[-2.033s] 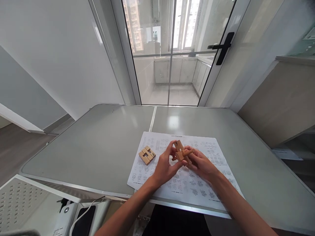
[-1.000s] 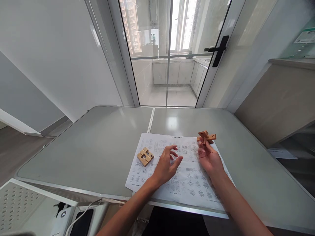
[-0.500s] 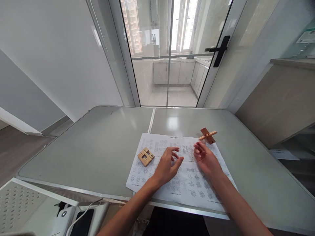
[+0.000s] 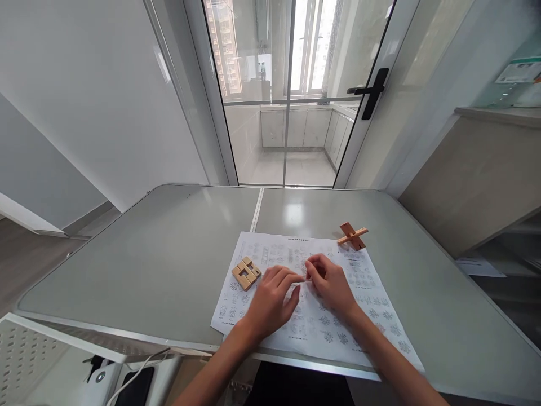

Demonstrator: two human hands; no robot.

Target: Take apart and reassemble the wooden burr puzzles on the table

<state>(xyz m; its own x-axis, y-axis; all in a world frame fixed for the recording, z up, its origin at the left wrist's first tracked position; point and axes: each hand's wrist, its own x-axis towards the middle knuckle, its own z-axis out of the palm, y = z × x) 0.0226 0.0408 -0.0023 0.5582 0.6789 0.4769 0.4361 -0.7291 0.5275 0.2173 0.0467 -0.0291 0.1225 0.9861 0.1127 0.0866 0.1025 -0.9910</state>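
A white paper sheet (image 4: 270, 338) printed with small diagrams lies on the table under both hands. My left hand (image 4: 274, 296) rests over its middle, fingers stretched forward and thumb apart, with nothing in it. Close by, almost touching those fingertips, my right hand (image 4: 332, 283) is curled with thumb and fingertips together; whatever may be between them is hidden. To the left of my left hand, a flat wooden block puzzle (image 4: 252, 269) with a gap in its middle and a dark mark sits on the sheet. Crossed wooden pieces (image 4: 353, 237) lie at the sheet's far right corner.
The grey table (image 4: 127, 265) has a metal edge and a seam (image 4: 257, 211). Below its left front edge, an open white drawer (image 4: 38, 361) holds a dark phone (image 4: 135, 388), a cable and a white box. A glass door (image 4: 291, 127) stands behind the table.
My right hand has moved left, from near the crossed pieces to beside my left hand, its fingers curling closer. My left hand has shifted slightly left and down. The view has tilted a little.
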